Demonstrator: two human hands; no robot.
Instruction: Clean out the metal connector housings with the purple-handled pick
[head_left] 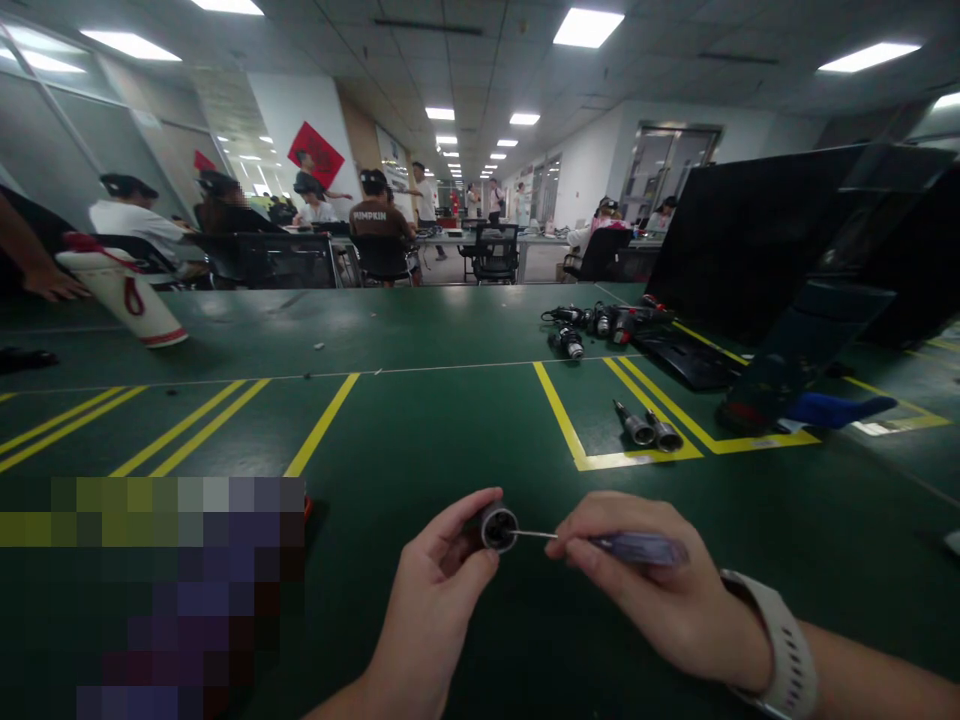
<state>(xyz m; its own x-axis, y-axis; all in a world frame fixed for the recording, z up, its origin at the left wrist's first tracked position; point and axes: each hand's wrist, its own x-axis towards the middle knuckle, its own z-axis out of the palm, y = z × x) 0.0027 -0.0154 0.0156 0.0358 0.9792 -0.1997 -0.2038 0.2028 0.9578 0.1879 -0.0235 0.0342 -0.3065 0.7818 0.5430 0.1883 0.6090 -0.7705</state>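
Observation:
My left hand (442,580) is closed round a dark cylindrical metal part (500,527), its hollow round end turned to the right and up at me. In my right hand (652,570) is a screwdriver (641,548) with a translucent purplish handle. The thin shaft points left, and its tip reaches the open end of the metal part; how deep it goes inside I cannot tell. Two similar metal parts with thin stems (651,428) lie on the green table inside a yellow-taped area, beyond my right hand.
Dark cylindrical tools with cables (581,325) lie farther back on the table (435,420). A large black monitor (750,240), a dark upright cylinder (810,350) and a blue item (836,408) stand or lie at right. A white bottle (131,295) stands at far left. People sit beyond.

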